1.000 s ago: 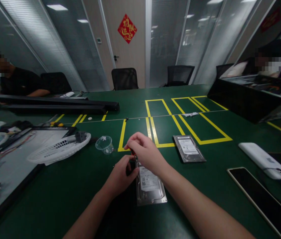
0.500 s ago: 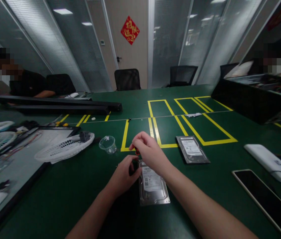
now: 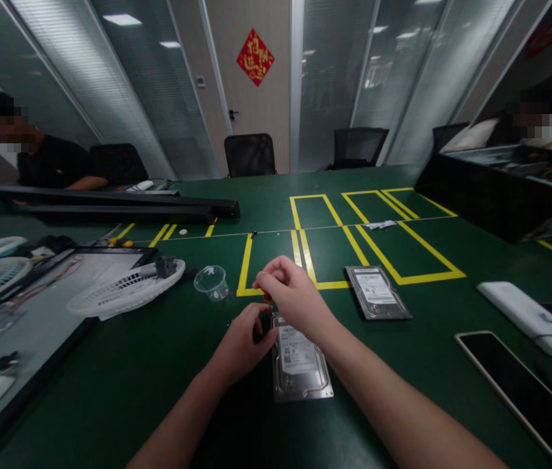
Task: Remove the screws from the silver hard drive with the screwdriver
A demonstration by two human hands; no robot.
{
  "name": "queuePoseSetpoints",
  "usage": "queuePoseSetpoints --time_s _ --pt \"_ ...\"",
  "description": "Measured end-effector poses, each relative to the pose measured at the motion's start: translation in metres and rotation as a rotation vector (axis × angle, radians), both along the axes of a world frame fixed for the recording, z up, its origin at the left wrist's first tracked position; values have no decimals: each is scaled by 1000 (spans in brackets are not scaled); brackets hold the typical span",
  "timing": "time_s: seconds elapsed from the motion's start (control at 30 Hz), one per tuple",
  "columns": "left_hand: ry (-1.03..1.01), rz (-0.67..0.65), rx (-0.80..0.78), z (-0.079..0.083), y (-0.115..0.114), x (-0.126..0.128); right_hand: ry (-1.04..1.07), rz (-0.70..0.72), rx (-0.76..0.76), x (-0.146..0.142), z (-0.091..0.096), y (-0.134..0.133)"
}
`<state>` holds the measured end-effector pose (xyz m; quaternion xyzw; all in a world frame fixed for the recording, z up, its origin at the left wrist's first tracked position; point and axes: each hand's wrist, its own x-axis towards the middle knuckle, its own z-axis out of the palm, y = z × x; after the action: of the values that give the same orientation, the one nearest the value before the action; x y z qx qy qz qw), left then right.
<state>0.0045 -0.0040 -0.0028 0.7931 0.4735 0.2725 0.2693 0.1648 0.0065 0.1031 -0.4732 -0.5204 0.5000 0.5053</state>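
Two hard drives lie on the green worktop point(image 3: 134, 365). The nearer hard drive point(image 3: 300, 365) sits label up in the near middle, directly under the person's hands. The right hand point(image 3: 293, 293) hovers over its far end with the fingers clenched around a small screwdriver point(image 3: 267, 298). Only a bit of red handle shows below the knuckles, pointing down at the drive's far left corner. The left hand point(image 3: 244, 342) rests at that same corner, fingers curled in against a dark part of the edge. Whether they grip anything cannot be told.

The second hard drive point(image 3: 376, 293) lies apart to the right and a little farther off, just beside the yellow tape outlines point(image 3: 244, 267) marked on the worktop. A clear plastic cup point(image 3: 211, 283) stands left of the hands, and a white fan grille point(image 3: 127, 290) lies beyond it on the left. At the right edge lie a white oblong device point(image 3: 524, 309) and, nearer, a dark flat screen point(image 3: 520, 384). Long black boxes point(image 3: 110, 205) lie across the far left, with a seated person point(image 3: 51, 163) behind them. A black case point(image 3: 491, 195) stands at the far right.
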Motion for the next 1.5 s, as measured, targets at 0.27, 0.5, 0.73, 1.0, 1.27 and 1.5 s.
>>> queuePoseSetpoints --time_s 0.27,0.5,0.73,1.0,1.27,1.5 --pt "6 -2 6 4 -1 0 -118 34 97 4 3 1" --pt "-3 -2 -3 1 0 1 -24 20 18 1 4 -1" --pt "-14 -17 6 0 0 -1 -128 21 104 3 1 1" --pt "-23 -14 -24 -1 1 -1 -5 12 18 -1 3 -2" --pt "-28 -21 -20 1 0 -1 -95 34 99 2 2 0" --pt "-10 -11 -28 3 -1 0 -62 40 51 2 4 -1"
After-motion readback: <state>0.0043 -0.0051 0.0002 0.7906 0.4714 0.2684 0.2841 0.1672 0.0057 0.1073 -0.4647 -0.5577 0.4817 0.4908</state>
